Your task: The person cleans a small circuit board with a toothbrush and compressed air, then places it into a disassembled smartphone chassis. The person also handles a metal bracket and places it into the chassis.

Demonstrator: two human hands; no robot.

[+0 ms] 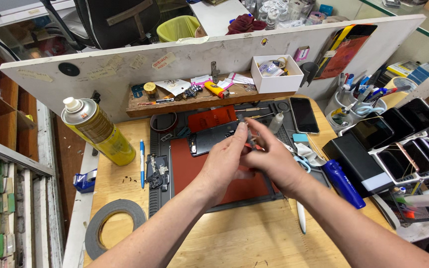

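My left hand [223, 164] and my right hand [270, 158] meet above a red work mat [184, 166] on a wooden desk. Together they pinch a thin grey tool [249, 135] that points upward between the fingertips. Just behind the hands lies a dark opened phone [208, 139] on the mat. A small white dropper bottle [275, 122] stands right of the fingertips. Which hand bears the tool's weight is hard to tell.
A yellow spray can [98, 131] leans at the left, with a blue pen [142, 161] and a roll of black tape [115, 226] nearby. Several phones [403, 139] rest in a rack at the right. A blue bottle [342, 182], scissors [304, 163] and a white box [276, 79] surround the mat.
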